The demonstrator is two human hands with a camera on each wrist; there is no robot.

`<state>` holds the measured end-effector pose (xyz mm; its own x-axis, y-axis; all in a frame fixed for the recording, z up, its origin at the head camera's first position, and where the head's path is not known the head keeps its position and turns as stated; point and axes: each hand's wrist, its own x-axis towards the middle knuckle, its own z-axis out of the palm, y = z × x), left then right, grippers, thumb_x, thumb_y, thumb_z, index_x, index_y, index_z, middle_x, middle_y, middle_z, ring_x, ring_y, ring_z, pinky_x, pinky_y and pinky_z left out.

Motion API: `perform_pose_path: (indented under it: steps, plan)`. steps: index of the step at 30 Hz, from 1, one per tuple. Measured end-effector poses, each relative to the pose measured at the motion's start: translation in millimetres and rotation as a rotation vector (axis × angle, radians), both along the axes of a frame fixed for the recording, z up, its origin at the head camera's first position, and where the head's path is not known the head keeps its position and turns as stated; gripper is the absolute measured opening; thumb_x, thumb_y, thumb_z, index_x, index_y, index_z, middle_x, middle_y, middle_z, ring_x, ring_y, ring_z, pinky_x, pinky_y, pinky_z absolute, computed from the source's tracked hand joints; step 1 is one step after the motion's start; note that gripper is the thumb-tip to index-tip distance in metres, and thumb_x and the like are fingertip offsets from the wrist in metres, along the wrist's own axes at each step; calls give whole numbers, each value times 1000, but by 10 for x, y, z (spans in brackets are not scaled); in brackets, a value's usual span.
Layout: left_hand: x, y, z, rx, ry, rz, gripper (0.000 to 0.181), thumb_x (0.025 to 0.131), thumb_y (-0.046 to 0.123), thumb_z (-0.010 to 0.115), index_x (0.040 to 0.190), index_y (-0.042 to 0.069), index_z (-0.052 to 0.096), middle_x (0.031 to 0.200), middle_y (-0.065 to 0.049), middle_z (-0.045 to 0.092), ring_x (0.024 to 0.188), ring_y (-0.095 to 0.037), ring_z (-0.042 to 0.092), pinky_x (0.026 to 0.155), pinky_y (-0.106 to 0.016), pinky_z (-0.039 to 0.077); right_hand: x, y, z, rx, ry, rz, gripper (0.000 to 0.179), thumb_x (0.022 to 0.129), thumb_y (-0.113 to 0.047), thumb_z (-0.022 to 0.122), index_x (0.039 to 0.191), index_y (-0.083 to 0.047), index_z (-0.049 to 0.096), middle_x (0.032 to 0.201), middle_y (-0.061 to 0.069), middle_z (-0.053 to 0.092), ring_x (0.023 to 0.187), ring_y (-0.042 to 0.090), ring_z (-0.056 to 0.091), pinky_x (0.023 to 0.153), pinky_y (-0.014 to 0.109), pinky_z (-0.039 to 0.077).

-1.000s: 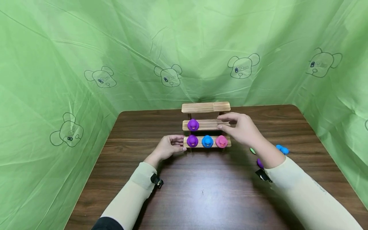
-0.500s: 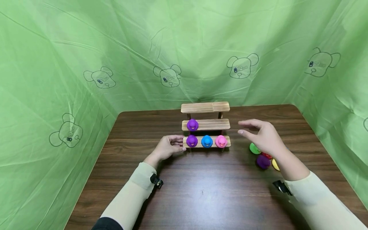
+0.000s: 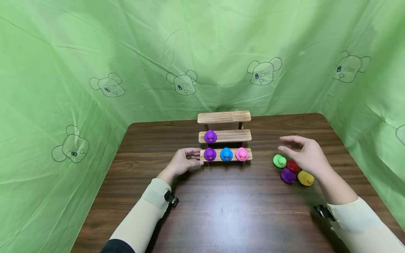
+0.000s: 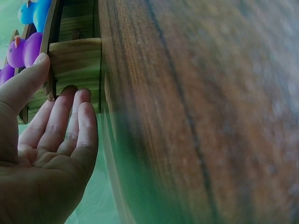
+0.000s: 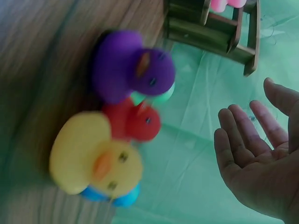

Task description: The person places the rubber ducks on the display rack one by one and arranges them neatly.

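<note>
A three-tier wooden display stand point(image 3: 224, 135) stands near the table's back edge. On its bottom tier sit a purple rubber duck point(image 3: 210, 154), a blue duck point(image 3: 226, 154) and a pink duck point(image 3: 242, 154); another purple duck point(image 3: 210, 136) is at the middle tier's left end. My left hand point(image 3: 182, 161) holds the bottom tier's left end, thumb and fingers on either side of the board. Off to the right, my right hand point(image 3: 308, 154) is in the air with nothing in it, fingers apart, above a red duck point(image 3: 293, 166) it is nearest to.
Around the red duck lie a green duck point(image 3: 280, 161), a purple duck point(image 3: 288, 176) and a yellow duck point(image 3: 306, 178). Part of a blue duck point(image 5: 125, 195) shows behind the yellow one in the right wrist view. Green cloth point(image 3: 221, 52) surrounds the brown table point(image 3: 221, 211).
My right hand has moved from the middle tier's right end rightward to above the loose ducks, uncovering several of them. My left hand has kept its place on the stand.
</note>
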<state>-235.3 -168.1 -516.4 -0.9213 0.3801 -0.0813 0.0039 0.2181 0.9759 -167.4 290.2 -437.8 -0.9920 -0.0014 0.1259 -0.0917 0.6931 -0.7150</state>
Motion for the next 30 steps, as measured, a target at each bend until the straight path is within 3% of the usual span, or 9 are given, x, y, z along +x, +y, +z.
perform_pose_path:
  steps: [6, 13, 17, 22, 27, 30]
  plan:
    - [3, -11, -11, -3, 2, -3, 54, 84, -4, 85, 134, -8, 65, 121, -22, 73, 111, -36, 72, 90, -30, 62, 19, 319, -119, 52, -34, -76, 52, 95, -55, 73, 133, -19, 71, 127, 16, 72, 110, 29, 62, 70, 24, 47]
    - [7, -4, 6, 8, -9, -3, 54, 84, -5, 85, 134, -8, 64, 122, -24, 72, 113, -39, 71, 90, -30, 62, 50, 670, -253, 94, -58, -120, 55, 96, -53, 73, 134, -14, 70, 125, 23, 71, 105, 29, 61, 63, 25, 48]
    - [11, -8, 13, 18, -23, 0, 56, 84, -5, 85, 135, -8, 63, 122, -25, 72, 114, -40, 70, 90, -29, 62, 64, 814, -324, 125, -78, -86, 55, 96, -51, 74, 135, -13, 69, 123, 23, 71, 99, 28, 61, 64, 26, 47]
    - [13, -7, 13, 28, -30, 0, 56, 84, -6, 84, 136, -9, 62, 123, -27, 71, 115, -42, 69, 90, -29, 62, 89, 972, -387, 144, -127, -17, 57, 94, -48, 78, 138, -12, 68, 132, 24, 68, 103, 27, 62, 68, 22, 46]
    - [24, -3, 12, 31, -30, 0, 55, 85, -6, 84, 136, -10, 62, 122, -28, 71, 116, -43, 68, 90, -28, 62, 136, 1063, -449, 127, -217, 39, 63, 95, -50, 76, 142, -10, 64, 140, 26, 62, 118, 46, 64, 72, 21, 51]
    - [29, -7, 9, 33, -31, 0, 55, 85, -7, 83, 136, -10, 62, 123, -28, 71, 116, -44, 68, 90, -28, 61, 154, 1088, -482, 109, -233, 63, 63, 96, -49, 76, 142, -9, 63, 141, 25, 62, 121, 49, 62, 74, 20, 53]
